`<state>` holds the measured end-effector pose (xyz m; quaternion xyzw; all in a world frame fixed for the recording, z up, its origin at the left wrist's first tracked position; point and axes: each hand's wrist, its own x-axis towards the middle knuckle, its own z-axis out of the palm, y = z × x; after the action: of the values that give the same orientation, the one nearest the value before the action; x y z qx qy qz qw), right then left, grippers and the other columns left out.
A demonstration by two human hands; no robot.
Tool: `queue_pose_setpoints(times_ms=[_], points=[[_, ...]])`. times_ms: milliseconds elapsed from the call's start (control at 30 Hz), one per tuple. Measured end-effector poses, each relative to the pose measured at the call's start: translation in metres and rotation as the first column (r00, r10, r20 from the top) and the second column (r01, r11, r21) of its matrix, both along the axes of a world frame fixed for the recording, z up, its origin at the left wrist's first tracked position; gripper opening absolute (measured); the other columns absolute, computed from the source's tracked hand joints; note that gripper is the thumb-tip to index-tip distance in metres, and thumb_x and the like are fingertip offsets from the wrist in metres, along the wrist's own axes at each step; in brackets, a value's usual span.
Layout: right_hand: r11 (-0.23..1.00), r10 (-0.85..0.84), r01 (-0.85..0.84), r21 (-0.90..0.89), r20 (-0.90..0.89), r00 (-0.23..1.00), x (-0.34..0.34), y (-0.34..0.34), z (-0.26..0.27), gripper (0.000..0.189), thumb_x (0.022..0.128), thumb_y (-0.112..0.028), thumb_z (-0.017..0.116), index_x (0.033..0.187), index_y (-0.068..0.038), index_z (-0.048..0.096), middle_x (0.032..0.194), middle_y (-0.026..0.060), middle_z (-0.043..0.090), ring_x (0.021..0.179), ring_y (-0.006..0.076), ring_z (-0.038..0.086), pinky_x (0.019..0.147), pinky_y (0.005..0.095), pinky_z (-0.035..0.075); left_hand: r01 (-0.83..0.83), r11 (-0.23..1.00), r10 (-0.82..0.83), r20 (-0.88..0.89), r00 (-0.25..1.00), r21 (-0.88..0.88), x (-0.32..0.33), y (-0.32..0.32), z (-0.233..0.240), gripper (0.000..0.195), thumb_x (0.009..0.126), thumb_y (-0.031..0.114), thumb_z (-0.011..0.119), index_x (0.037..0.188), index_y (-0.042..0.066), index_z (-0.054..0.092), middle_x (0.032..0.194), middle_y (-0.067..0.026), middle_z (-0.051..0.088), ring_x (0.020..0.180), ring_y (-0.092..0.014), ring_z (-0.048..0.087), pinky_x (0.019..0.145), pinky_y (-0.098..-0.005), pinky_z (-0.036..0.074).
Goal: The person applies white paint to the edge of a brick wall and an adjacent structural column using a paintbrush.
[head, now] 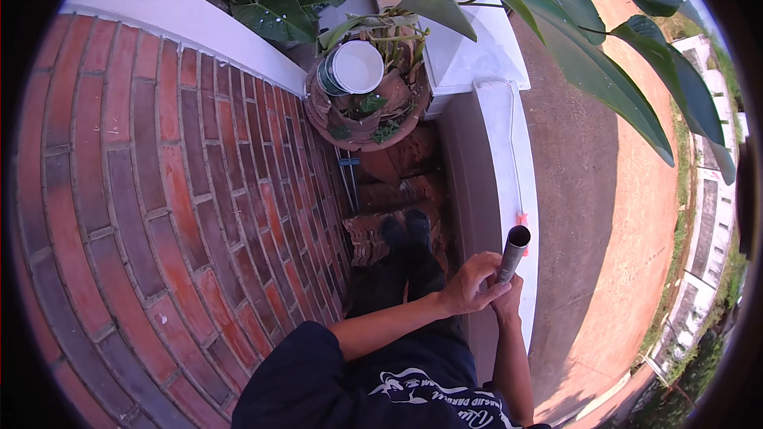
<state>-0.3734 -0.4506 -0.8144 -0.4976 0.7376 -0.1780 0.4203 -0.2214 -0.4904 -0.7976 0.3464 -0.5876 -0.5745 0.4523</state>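
In the head view both hands are together around a grey hollow pipe (512, 255), whose open round end points up toward the camera. My left hand (477, 286) lies across the near side of the pipe, its fingers and thumb around it. Behind it, my right hand (508, 298) wraps the lower part of the pipe, partly hidden. The rest of the pipe below the hands is out of sight. Just beyond the pipe, a small pink-red piece (522, 218) lies on the white wall top (505, 149), at the end of a thin pale cord.
A brick wall (179, 190) fills the left. Ahead stands a large clay planter (369, 140) holding a white bucket (357, 67). Metal rods (349, 179) lean below it. Broad leaves (596, 65) overhang the right. Stacked roof tiles (399, 190) lie around the feet; a road (572, 202) runs outside.
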Motion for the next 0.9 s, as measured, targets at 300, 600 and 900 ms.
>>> queue_pose_setpoints(times_ms=[300, 600, 900], points=[[0.954, 0.295, -0.251, -0.167, 0.358, 0.886, 0.042, -0.036, -0.011, 0.035, 0.071, -0.02, 0.074, 0.097, -0.003, 0.058, 0.093, 0.0114, 0.058, 0.087, 0.0228, 0.06, 0.075, 0.0362, 0.049, -0.323, 0.906, 0.352, 0.062, 0.934, -0.273, 0.045, -0.006, 0.027, 0.036, 0.076, 0.0, 0.068, 0.11, 0.002, 0.056, 0.097, -0.0147, 0.061, 0.09, -0.032, 0.061, 0.083, -0.0393, 0.05], [0.85, 0.509, -0.51, -0.132, -0.046, 0.86, 0.059, -0.025, 0.007, 0.033, 0.076, -0.012, 0.069, 0.104, 0.0, 0.057, 0.098, 0.0177, 0.058, 0.088, 0.0335, 0.061, 0.074, 0.0399, 0.052, -0.337, 0.869, 0.462, 0.352, 0.814, -0.361, 0.107, 0.006, -0.016, 0.038, 0.069, -0.002, 0.07, 0.105, 0.003, 0.057, 0.097, -0.0128, 0.061, 0.096, -0.035, 0.059, 0.087, -0.0425, 0.05], [0.842, 0.527, -0.506, 0.185, -0.083, 0.846, -0.011, 0.046, -0.042, 0.028, 0.08, -0.014, 0.068, 0.099, 0.005, 0.06, 0.093, 0.0202, 0.064, 0.075, 0.0306, 0.067, 0.064, 0.0358, 0.055, -0.679, 0.705, 0.659, 0.543, 0.521, -0.204, 0.199, 0.031, -0.124, 0.022, 0.079, 0.006, 0.07, 0.097, 0.003, 0.058, 0.096, -0.0153, 0.058, 0.09, -0.035, 0.059, 0.08, -0.0397, 0.048]])
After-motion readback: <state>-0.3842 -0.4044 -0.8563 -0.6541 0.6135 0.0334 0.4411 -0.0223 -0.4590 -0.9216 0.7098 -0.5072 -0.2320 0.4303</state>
